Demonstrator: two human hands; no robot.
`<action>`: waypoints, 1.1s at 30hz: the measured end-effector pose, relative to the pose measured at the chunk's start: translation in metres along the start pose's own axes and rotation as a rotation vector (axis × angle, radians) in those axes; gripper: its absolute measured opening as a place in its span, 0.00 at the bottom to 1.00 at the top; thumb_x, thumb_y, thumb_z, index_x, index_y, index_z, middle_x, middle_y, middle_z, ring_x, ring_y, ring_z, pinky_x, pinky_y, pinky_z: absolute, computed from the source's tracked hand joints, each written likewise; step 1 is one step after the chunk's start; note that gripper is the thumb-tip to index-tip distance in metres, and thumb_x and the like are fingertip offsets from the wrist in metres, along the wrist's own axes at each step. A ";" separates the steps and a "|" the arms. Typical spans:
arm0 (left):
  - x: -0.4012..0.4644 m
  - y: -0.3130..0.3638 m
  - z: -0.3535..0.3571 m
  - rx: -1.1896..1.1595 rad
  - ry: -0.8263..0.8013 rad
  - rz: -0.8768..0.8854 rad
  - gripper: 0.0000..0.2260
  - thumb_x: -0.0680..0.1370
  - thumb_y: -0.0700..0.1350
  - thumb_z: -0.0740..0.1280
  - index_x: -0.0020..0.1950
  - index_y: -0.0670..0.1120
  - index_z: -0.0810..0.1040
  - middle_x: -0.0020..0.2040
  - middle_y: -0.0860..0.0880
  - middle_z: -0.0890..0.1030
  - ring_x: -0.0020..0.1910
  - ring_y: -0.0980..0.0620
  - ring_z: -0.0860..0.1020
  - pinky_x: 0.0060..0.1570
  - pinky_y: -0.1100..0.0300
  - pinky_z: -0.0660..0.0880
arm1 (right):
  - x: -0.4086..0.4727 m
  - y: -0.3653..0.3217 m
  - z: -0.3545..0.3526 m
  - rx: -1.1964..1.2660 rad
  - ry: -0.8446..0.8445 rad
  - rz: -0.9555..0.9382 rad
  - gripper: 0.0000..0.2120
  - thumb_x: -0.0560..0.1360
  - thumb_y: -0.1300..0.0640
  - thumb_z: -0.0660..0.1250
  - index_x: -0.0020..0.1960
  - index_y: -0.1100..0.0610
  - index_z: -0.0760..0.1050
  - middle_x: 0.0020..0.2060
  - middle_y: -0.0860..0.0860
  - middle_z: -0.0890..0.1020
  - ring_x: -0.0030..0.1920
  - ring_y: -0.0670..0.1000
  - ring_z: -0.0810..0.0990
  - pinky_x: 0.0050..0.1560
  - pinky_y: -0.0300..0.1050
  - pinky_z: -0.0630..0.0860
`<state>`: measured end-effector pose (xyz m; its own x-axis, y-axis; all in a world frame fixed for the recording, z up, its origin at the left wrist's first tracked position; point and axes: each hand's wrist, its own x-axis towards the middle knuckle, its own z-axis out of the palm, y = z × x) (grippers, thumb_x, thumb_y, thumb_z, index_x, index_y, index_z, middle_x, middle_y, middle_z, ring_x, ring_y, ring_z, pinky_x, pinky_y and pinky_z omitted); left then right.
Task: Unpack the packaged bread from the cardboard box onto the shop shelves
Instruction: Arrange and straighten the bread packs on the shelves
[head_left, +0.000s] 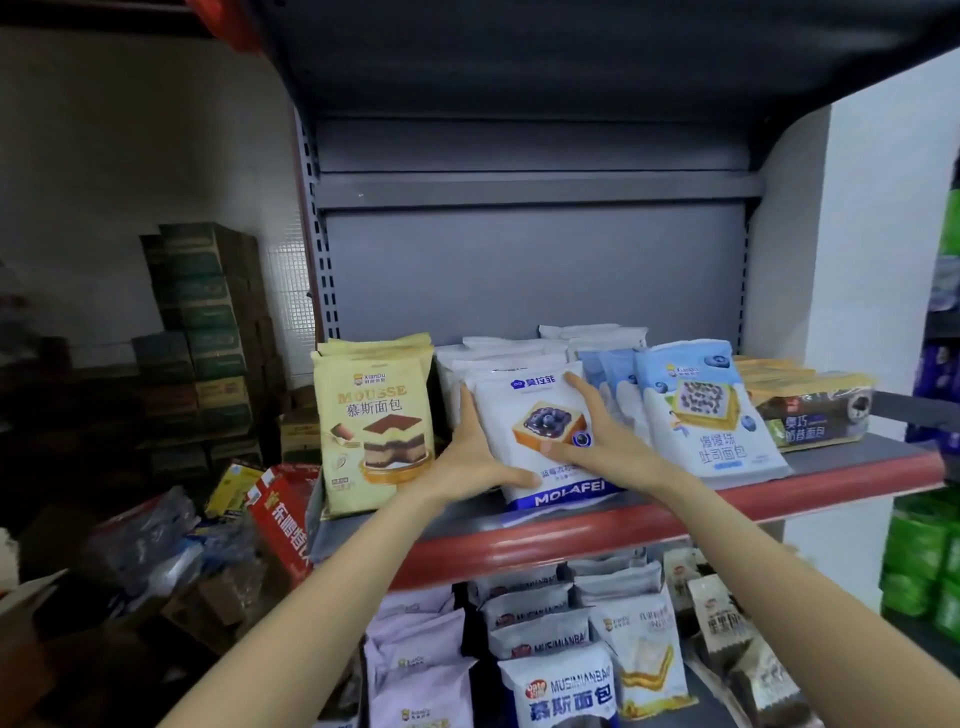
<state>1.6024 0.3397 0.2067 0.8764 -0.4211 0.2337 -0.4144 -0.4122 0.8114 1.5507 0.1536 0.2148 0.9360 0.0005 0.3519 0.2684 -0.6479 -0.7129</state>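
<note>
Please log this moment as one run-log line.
left hand: holds white Molafei blueberry bread pack | right hand: rests on its front | pack: upright on red-edged grey shelf
</note>
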 end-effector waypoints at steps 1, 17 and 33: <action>0.000 -0.004 -0.002 0.054 0.017 0.013 0.67 0.60 0.51 0.80 0.72 0.50 0.25 0.78 0.52 0.43 0.76 0.54 0.50 0.73 0.51 0.58 | -0.001 -0.001 0.001 0.000 0.007 -0.009 0.40 0.73 0.51 0.70 0.76 0.47 0.48 0.74 0.53 0.60 0.73 0.50 0.55 0.43 0.23 0.53; 0.030 -0.009 0.006 0.001 0.154 -0.095 0.67 0.58 0.60 0.80 0.73 0.55 0.27 0.77 0.46 0.52 0.75 0.46 0.53 0.73 0.46 0.57 | 0.031 0.011 -0.008 0.350 -0.158 0.005 0.45 0.73 0.68 0.68 0.74 0.39 0.44 0.65 0.37 0.63 0.49 0.33 0.67 0.40 0.20 0.70; 0.044 -0.009 0.000 -0.346 0.359 0.037 0.47 0.73 0.47 0.73 0.77 0.50 0.40 0.74 0.49 0.65 0.69 0.51 0.69 0.68 0.56 0.66 | 0.050 0.005 0.018 0.416 -0.047 -0.024 0.41 0.76 0.47 0.65 0.76 0.47 0.39 0.67 0.36 0.52 0.62 0.36 0.59 0.37 0.12 0.59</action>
<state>1.6445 0.3250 0.2095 0.9169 -0.1003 0.3864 -0.3948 -0.0839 0.9149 1.6032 0.1645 0.2178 0.9353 0.0523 0.3500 0.3499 -0.2846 -0.8925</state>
